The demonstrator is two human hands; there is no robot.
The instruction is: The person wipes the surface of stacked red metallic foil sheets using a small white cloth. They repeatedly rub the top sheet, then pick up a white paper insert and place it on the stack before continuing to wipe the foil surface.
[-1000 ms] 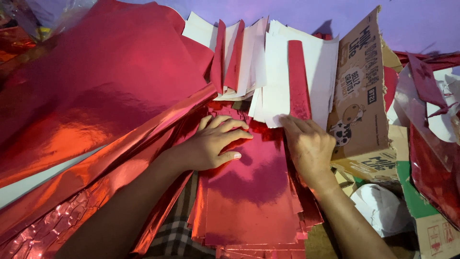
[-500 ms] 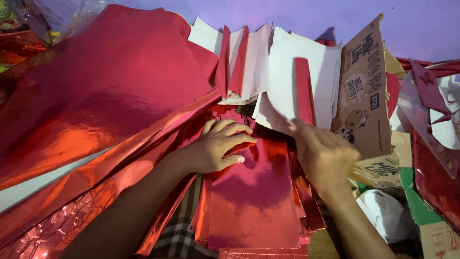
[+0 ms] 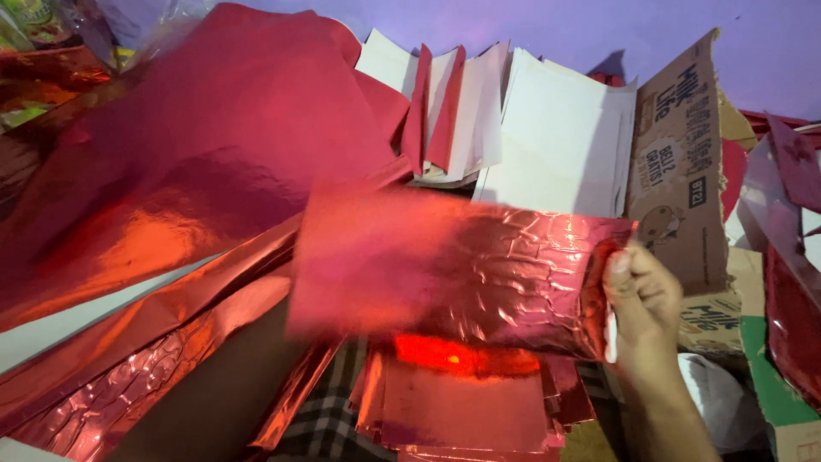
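Note:
My right hand (image 3: 641, 299) pinches the right edge of a crinkled red foil sheet (image 3: 479, 265) and holds it up, spread sideways above a stack of cut red foil sheets (image 3: 462, 406). The sheet's left half is blurred. My left forearm (image 3: 205, 402) reaches in from the lower left and passes under the raised sheet. That sheet hides my left hand, so its grip cannot be made out.
Large shiny red foil sheets (image 3: 214, 171) lie draped over the left side. White-backed sheets (image 3: 556, 145) lean upright at the back. A printed cardboard box (image 3: 676, 171) stands at the right, with red foil scraps (image 3: 795, 325) and a green piece beyond it.
Both hands were pressing on the foil stack. My right hand has since lifted one red sheet off it and raised it, and the sheet now covers my left hand.

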